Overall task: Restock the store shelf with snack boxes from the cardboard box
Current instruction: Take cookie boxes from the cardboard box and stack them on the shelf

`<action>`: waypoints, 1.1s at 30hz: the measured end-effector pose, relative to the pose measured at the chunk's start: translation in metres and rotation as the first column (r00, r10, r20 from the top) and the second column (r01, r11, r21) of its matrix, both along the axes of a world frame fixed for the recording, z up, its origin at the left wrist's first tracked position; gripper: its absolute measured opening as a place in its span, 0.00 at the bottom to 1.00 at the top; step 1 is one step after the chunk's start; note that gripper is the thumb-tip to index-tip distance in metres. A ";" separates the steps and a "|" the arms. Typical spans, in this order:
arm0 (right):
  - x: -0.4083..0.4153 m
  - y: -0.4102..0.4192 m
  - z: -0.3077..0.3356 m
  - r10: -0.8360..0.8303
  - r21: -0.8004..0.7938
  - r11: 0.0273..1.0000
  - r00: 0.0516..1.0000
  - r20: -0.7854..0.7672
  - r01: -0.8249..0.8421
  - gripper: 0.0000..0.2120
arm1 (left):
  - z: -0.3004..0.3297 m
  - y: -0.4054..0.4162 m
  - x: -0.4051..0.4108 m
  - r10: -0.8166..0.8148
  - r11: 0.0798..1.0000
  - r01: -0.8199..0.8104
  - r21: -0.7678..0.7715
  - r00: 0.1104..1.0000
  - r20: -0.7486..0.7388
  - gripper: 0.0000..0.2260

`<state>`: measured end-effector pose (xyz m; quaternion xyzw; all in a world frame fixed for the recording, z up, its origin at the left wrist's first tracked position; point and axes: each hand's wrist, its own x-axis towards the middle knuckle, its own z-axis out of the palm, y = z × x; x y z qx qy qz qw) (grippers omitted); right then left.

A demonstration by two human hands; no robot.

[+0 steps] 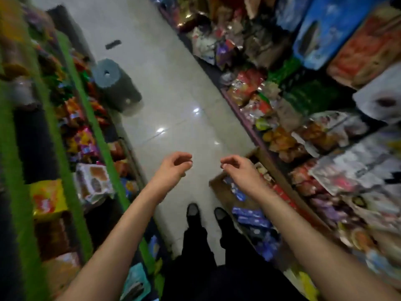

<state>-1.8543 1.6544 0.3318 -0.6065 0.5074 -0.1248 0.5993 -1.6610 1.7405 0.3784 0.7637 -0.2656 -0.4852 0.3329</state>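
Observation:
I stand in a shop aisle, and the picture is blurred. My left hand (174, 165) and my right hand (235, 168) reach out over the floor, fingers loosely curled, holding nothing. An open cardboard box (221, 187) sits on the floor at the right, partly under my right forearm. Blue snack boxes (251, 216) lie in and beside it. The right shelf (247, 124) is packed with bagged snacks. The left shelf with green edges (97, 131) carries colourful packets.
A grey plastic stool (115, 83) stands on the tiled floor (173, 109) near the left shelf. A small dark object (113, 44) lies further down the aisle. My dark shoes (193, 211) stand below my hands. Large blue and red packs (325, 35) fill the upper right shelf.

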 end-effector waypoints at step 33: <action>-0.329 0.164 -0.508 -0.299 0.532 0.592 0.778 -0.553 0.606 0.05 | -0.598 -0.015 -0.280 -0.855 0.333 0.712 0.618 0.505 -0.121 0.13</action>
